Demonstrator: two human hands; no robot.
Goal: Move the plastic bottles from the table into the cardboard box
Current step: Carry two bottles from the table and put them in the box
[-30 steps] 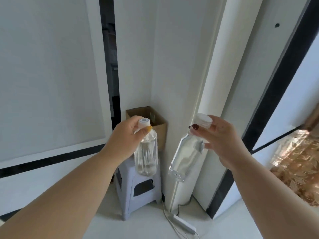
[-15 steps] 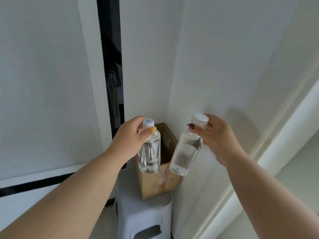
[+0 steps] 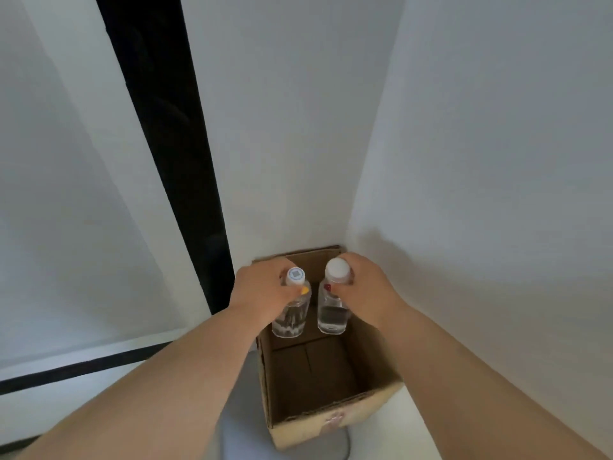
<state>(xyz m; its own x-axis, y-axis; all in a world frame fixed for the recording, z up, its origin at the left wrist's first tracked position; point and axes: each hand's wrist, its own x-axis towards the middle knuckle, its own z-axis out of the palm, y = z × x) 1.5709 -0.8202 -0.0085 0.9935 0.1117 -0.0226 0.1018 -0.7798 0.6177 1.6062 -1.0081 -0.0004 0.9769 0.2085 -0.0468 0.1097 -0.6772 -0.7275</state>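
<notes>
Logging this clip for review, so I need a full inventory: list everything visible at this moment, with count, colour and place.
clear plastic bottle with printed white cap: one, clear, upright inside the box, left side, held at the neck.
clear plastic bottle with plain white cap: one, clear, upright inside the box, right side, held at the neck.
open brown cardboard box: one, brown, in the wall corner, on the stool.
pale grey plastic stool: one, grey, under the box, mostly hidden.
white walls: white, meeting behind the box.
black vertical strip: one, black, left of the corner.
left hand: one, yellow thumbnail, gripping the printed-cap bottle.
right hand: one, dark red thumbnail, gripping the plain-cap bottle.
</notes>
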